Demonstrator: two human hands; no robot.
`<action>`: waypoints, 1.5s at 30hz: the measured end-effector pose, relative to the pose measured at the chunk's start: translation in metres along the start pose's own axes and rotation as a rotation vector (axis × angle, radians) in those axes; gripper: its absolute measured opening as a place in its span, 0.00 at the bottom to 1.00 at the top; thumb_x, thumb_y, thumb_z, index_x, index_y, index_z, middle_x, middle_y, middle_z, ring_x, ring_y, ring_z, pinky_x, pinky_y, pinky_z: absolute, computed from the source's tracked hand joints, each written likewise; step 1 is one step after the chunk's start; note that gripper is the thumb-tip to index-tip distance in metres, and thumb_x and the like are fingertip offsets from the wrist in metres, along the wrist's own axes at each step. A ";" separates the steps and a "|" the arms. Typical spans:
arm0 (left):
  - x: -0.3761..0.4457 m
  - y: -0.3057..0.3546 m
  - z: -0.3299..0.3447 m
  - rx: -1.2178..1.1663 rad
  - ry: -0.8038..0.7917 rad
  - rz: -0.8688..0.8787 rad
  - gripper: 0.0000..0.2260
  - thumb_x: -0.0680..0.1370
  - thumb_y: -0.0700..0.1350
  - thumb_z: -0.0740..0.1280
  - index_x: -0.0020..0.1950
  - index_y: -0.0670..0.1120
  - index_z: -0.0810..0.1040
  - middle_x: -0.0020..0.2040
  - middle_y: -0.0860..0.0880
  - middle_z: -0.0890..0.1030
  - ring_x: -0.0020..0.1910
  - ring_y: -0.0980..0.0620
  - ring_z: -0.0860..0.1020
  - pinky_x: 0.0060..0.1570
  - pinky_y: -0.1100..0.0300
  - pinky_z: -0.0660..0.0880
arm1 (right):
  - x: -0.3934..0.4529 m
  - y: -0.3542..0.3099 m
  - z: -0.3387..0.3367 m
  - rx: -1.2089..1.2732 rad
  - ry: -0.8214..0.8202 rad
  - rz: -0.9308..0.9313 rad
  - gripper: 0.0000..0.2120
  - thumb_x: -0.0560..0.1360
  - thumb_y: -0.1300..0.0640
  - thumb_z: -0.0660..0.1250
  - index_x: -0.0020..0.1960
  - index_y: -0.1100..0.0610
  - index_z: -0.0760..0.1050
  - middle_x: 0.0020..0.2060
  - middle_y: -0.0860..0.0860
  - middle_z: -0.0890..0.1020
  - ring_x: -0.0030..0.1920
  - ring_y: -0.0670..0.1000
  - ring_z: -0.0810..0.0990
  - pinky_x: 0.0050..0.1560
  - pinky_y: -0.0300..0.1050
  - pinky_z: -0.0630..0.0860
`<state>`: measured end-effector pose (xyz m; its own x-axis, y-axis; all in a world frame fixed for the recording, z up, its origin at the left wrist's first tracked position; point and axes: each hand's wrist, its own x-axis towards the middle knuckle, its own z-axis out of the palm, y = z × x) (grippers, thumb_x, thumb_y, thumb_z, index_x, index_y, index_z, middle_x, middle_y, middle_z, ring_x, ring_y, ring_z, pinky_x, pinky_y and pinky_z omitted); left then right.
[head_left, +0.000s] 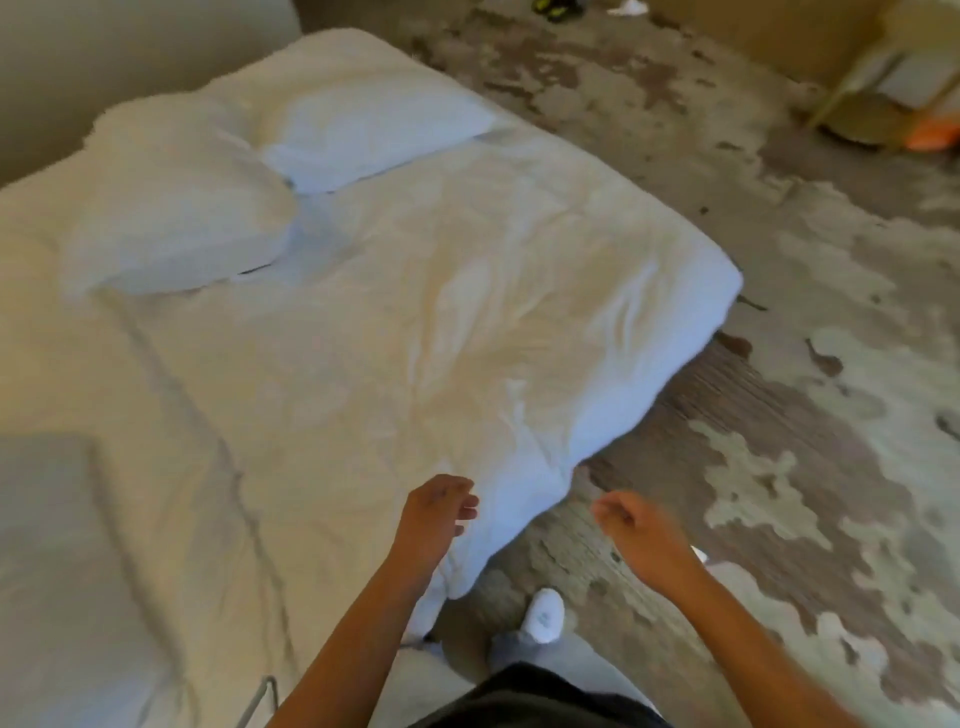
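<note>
A white duvet (415, 322) lies spread and wrinkled over a bed, its near corner hanging toward the floor. Two white pillows sit at the head end, one (176, 208) on the left and one (363, 135) farther back. My left hand (436, 514) hovers over the duvet's near corner with loosely curled fingers and holds nothing. Over the floor just right of that corner is my right hand (634, 525), fingers also loosely curled and empty.
A patchy, worn floor (779, 364) runs along the right side of the bed. My white-socked foot (543, 621) stands beside the bed's near corner. A pale chair or stand (878, 78) with something orange sits at the far right. A wall lies behind the bed on the left.
</note>
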<state>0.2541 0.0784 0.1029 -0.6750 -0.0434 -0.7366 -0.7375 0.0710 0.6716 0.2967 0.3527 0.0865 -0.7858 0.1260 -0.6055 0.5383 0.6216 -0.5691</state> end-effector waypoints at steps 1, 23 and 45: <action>-0.001 0.006 0.029 0.019 -0.031 -0.004 0.10 0.83 0.42 0.65 0.59 0.38 0.81 0.52 0.36 0.85 0.50 0.39 0.84 0.53 0.49 0.78 | -0.008 0.026 -0.016 0.024 0.036 0.039 0.05 0.83 0.46 0.64 0.51 0.40 0.78 0.44 0.44 0.83 0.42 0.44 0.82 0.42 0.42 0.76; 0.113 0.160 0.445 0.557 -0.376 0.041 0.14 0.77 0.52 0.66 0.48 0.42 0.82 0.45 0.42 0.87 0.48 0.42 0.85 0.55 0.45 0.82 | 0.139 0.161 -0.335 0.380 0.387 0.177 0.07 0.82 0.44 0.64 0.48 0.42 0.80 0.39 0.46 0.85 0.38 0.45 0.83 0.39 0.42 0.80; 0.334 0.490 0.877 0.527 -0.428 0.323 0.08 0.81 0.52 0.66 0.51 0.52 0.83 0.45 0.53 0.87 0.47 0.55 0.85 0.52 0.52 0.81 | 0.450 0.262 -0.736 0.401 0.403 0.244 0.07 0.80 0.45 0.66 0.45 0.38 0.79 0.38 0.41 0.84 0.35 0.43 0.81 0.35 0.38 0.76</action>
<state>-0.3122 0.9727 0.1157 -0.7087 0.4438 -0.5484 -0.3232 0.4866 0.8116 -0.1399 1.1414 0.0748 -0.6369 0.5590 -0.5310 0.7278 0.2088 -0.6532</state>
